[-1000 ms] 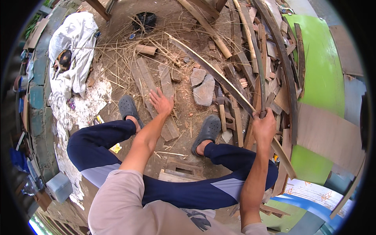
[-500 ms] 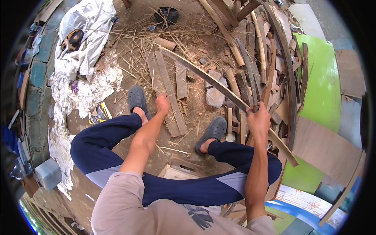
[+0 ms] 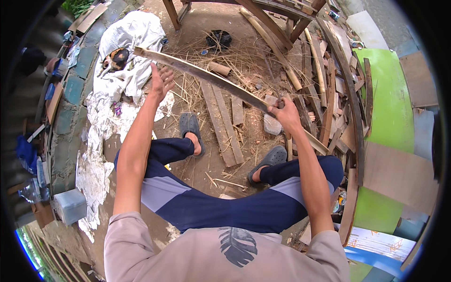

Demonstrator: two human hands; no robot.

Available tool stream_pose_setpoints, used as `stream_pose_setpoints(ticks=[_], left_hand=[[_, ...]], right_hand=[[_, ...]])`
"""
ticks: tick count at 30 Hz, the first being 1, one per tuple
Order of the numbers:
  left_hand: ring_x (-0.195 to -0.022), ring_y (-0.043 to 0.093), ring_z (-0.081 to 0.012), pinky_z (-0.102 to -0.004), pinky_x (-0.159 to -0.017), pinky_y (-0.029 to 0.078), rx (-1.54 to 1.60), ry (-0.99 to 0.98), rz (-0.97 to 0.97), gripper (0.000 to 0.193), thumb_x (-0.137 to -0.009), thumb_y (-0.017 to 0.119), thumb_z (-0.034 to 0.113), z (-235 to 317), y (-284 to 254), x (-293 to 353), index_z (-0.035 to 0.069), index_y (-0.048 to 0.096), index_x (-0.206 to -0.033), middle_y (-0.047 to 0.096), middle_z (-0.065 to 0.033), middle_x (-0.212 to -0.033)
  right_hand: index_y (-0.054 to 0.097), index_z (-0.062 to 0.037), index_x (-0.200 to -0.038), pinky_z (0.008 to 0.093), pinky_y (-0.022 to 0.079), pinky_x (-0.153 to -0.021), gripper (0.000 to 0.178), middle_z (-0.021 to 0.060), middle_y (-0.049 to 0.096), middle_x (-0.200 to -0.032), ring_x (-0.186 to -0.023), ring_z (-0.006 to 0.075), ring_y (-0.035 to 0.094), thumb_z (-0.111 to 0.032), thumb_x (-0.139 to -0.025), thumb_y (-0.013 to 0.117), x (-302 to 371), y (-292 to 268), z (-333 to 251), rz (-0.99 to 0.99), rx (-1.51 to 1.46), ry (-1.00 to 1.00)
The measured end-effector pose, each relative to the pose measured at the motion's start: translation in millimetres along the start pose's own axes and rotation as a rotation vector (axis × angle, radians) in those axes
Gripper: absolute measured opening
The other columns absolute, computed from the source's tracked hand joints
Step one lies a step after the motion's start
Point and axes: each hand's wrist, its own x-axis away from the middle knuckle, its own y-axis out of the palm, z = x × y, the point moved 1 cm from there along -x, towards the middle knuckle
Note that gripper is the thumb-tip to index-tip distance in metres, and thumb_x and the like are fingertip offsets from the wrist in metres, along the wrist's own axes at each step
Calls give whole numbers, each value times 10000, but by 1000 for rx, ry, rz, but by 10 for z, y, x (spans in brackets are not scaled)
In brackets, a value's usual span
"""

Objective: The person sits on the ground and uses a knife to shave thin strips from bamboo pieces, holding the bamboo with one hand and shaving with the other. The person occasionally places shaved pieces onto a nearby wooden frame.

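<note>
A long, slightly curved wooden strip (image 3: 202,73), pale along its upper edge and dark on its side, slants across the space in front of me. My right hand (image 3: 285,114) is closed round it toward its near right part. Just below the strip's far left end, my left hand (image 3: 161,83) is open with fingers spread; whether it touches the wood I cannot tell. Beneath the strip, two flat boards (image 3: 222,127) lie on the ground between my feet, beside a shorter board (image 3: 237,110).
A calico cat (image 3: 117,59) lies on a crumpled white sheet (image 3: 136,35) at the far left. Scrap wood (image 3: 329,98) is heaped at the right, beside a green panel (image 3: 392,101). Straw-like shavings (image 3: 192,58) litter the ground. A wooden bench (image 3: 263,5) stands at the back.
My left hand has risen from near the boards to the strip's far end and opened. The right hand has carried the strip up and left. My view has also shifted.
</note>
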Motion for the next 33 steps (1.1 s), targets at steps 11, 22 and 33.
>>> stream_pose_setpoints(ticks=[11,22,33], left_hand=[[-494,227,-106,-271,-499,248,665,621,66,526,-919,486,607,1302,438,1452,136,414,-696,248,47,-562],[-509,235,-101,-267,-490,232,577,903,148,482,-997,400,483,1381,641,1886,143,323,-664,238,31,-566],[-571,281,-135,-287,-545,264,448,970,140,489,-997,361,495,1268,735,1892,132,318,-673,278,2,-613]], right_hand=[[658,-24,-990,328,492,-778,316,122,702,-946,-862,198,668,-254,-789,739,-126,685,-254,-95,-183,-152],[546,-18,-905,318,561,-649,204,91,653,-876,-820,180,682,-147,-847,693,222,55,-81,-65,-449,183],[550,3,-764,304,399,-382,414,42,512,-503,-402,142,518,-380,-872,663,733,139,28,-92,-347,240]])
